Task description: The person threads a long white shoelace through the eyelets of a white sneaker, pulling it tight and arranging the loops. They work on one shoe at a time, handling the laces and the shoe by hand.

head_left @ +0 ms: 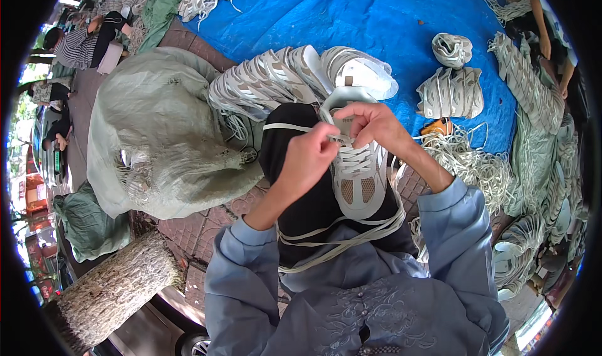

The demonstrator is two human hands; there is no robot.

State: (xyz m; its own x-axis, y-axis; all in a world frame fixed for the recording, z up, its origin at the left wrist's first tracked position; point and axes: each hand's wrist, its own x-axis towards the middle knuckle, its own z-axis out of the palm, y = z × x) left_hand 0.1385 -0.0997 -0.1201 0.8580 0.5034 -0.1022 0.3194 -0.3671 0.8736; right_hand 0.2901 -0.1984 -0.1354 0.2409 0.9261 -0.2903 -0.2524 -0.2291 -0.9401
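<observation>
Leaning in over the lap, I see a grey-white shoe (367, 200) resting on black cloth (291, 199) that covers the knees, its toe toward the wearer and its opening away. A pale lace (353, 163) crisscrosses up its front. The left hand (306, 158) comes in beside the upper eyelets with its fingers curled in, thumb and forefinger pinching the lace near the top of the lacing. The right hand (381, 129) arches over the other side, forefinger bent across the tongue and thumb reaching down to the lacing; whether those two tips grip anything I cannot tell from here. Loose lace ends (376, 229) loop across the black cloth below the toe (quite a tangle for one lap).

Just beyond the shoe, a row of nested shoe uppers (266, 83) lies along the edge of a blue tarp (301, 17). Farther right on the tarp sits a smaller stack of uppers (450, 94), with a rolled bundle (451, 49) above it and a heap of white laces (473, 171) below, near the right forearm. To the left slumps a big grey-green sack (157, 105), next to a darker green bag (94, 224) and a rough log (119, 287). Off at the far left, a person in a striped top (76, 47) sits bent over.
</observation>
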